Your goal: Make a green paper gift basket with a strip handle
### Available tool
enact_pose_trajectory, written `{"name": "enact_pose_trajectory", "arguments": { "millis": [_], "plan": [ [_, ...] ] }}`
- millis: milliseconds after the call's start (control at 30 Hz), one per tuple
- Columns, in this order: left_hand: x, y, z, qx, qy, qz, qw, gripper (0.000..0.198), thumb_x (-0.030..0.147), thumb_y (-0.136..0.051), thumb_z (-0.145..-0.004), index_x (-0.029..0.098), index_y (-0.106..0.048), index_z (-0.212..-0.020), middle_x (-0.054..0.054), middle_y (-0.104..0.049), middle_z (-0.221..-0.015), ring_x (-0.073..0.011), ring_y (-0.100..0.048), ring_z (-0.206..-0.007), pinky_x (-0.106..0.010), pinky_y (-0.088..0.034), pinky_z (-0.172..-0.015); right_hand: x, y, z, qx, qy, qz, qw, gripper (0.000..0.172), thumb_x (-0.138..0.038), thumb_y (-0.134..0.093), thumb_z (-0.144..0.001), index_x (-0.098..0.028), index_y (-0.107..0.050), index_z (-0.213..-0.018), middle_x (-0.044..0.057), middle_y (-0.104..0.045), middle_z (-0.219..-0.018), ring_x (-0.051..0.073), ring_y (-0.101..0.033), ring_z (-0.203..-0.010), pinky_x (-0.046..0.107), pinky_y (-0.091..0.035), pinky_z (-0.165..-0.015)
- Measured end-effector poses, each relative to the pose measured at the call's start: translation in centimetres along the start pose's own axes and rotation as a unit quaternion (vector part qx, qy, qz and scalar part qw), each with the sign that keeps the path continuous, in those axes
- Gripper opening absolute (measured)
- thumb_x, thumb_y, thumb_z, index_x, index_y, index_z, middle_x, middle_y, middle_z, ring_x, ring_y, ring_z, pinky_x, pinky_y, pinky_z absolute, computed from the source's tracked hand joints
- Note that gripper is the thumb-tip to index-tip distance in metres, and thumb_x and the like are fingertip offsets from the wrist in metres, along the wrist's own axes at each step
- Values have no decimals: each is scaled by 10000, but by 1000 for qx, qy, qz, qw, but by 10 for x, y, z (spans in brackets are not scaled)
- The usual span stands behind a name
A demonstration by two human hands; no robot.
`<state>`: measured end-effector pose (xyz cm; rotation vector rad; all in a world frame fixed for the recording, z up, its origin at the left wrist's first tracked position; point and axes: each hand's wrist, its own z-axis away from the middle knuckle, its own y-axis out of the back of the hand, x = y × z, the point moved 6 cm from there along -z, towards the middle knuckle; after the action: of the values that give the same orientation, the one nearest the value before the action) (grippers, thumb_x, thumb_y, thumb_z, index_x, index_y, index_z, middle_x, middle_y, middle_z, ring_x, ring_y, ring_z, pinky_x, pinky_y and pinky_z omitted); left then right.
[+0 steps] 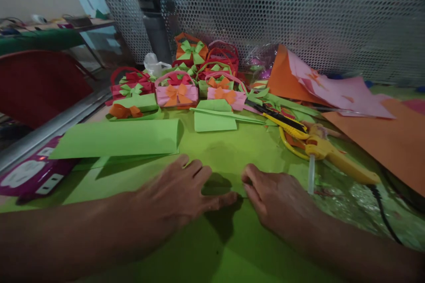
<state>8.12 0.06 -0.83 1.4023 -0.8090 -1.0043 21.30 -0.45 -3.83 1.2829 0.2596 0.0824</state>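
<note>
We had our left hand (pixel 179 190) flat on the green sheet (pixel 229 152), fingers stretched out and closed on nothing, thumb tip pointing right. Our right hand (pixel 279 199) lay just beside it, also open and pressing the same sheet, which spread across the near middle. To the left lay a folded green paper (pixel 119 139); to the right, a yellow glue gun (pixel 332 154) and scissors (pixel 275 117). Little paper baskets (pixel 175 93) stood farther back, before a perforated screen (pixel 299 9).
</note>
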Motion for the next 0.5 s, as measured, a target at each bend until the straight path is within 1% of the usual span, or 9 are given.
{"name": "enact_pose_trajectory", "arguments": {
  "millis": [100,200,300,400,467,500],
  "plan": [
    [4,4,-3,1,-16,16,1000,600,140,-542,-768,369,-355,-1290,-23,-552,-845,-187,-488,-754,-319,-322,-668,0,-1,0,-3,-1,14,1000,113,-116,-498,-783,-186,-490,-871,26,-659,-648,193,-625,-563,259,-191,-444],
    [7,3,-6,-30,-37,13,999,598,146,-547,-768,356,-354,-1294,-27,-556,-803,-189,-500,-727,-327,-327,-656,0,-2,1,-7,-3,30,1000,138,-106,-516,-770,-185,-490,-880,24,-657,-634,196,-626,-559,260,-174,-439],
    [4,8,-5,-51,-19,4,999,564,131,-503,-804,377,-360,-1291,-22,-565,-800,-185,-507,-727,-323,-339,-667,0,-1,0,-15,-8,35,999,143,-106,-509,-776,-186,-488,-893,24,-655,-630,201,-625,-554,262,-171,-438],
    [-3,13,5,-69,15,10,997,494,117,-439,-842,383,-411,-1258,-11,-573,-804,-171,-518,-738,-310,-359,-700,0,-1,-1,-24,-11,24,999,117,-122,-480,-804,-184,-484,-903,27,-656,-642,204,-625,-568,263,-181,-441],
    [-10,13,15,-59,46,9,997,467,102,-404,-853,381,-451,-1223,-6,-571,-802,-156,-522,-735,-305,-368,-738,1,-2,-1,-21,-11,16,1000,93,-142,-456,-826,-184,-482,-904,29,-658,-650,205,-624,-570,261,-190,-444],
    [-13,12,21,-52,54,11,997,484,78,-402,-842,389,-461,-1209,2,-570,-800,-146,-525,-740,-300,-370,-758,1,-2,-2,-19,-11,13,1000,87,-148,-450,-831,-185,-481,-903,28,-658,-651,205,-621,-565,260,-195,-445]
  ]
}}
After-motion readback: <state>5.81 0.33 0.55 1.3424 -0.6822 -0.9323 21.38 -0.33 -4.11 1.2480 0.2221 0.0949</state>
